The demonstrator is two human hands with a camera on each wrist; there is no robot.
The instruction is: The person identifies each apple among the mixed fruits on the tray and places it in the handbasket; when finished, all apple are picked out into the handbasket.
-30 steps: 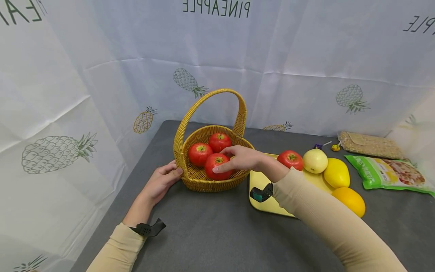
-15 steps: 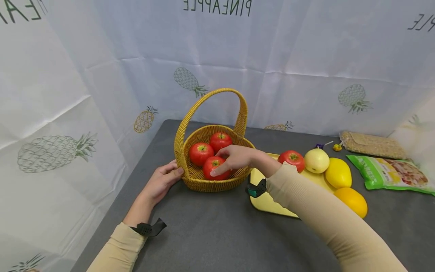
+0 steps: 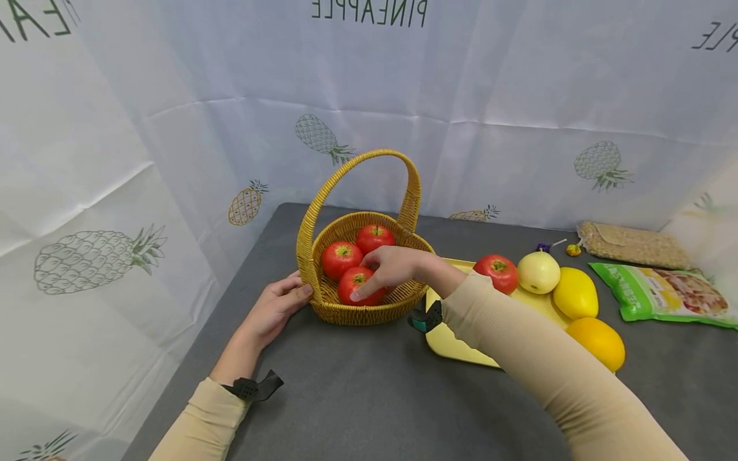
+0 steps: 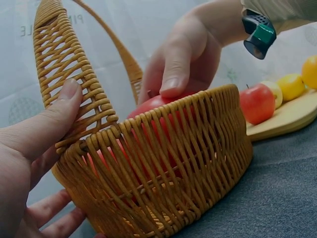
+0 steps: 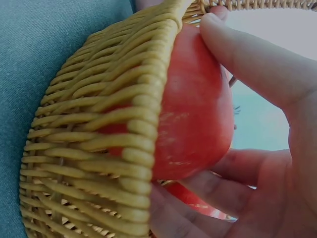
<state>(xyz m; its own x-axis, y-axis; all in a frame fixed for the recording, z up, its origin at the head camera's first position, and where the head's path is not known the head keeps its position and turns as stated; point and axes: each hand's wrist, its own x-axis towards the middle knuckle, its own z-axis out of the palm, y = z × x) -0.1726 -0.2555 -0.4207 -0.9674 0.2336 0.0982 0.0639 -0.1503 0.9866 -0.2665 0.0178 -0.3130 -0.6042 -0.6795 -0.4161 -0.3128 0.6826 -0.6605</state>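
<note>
A yellow wicker basket [image 3: 357,315] with a tall arched handle stands on the dark grey table. My left hand [image 3: 271,314] grips its left side, thumb on the foot of the handle and fingers against the outer wall, as the left wrist view shows. Inside the basket, my right hand [image 3: 398,266] holds a red apple [image 3: 353,286] near the front rim, with the thumb on one side and the fingers around the other. In the right wrist view this apple [image 5: 198,109] sits right at the wicker rim. Two more red apples [image 3: 341,259] lie behind it.
Right of the basket is a pale yellow tray [image 3: 461,346], partly hidden by my right sleeve. Along it are another red apple [image 3: 497,273], a pale round fruit [image 3: 539,273], a yellow fruit [image 3: 576,292] and an orange [image 3: 599,344]. A green food bag [image 3: 663,294] lies farther right.
My right hand has shifted slightly left and the apple in it has moved left and a little lower in the basket. My left hand stays on the basket.
</note>
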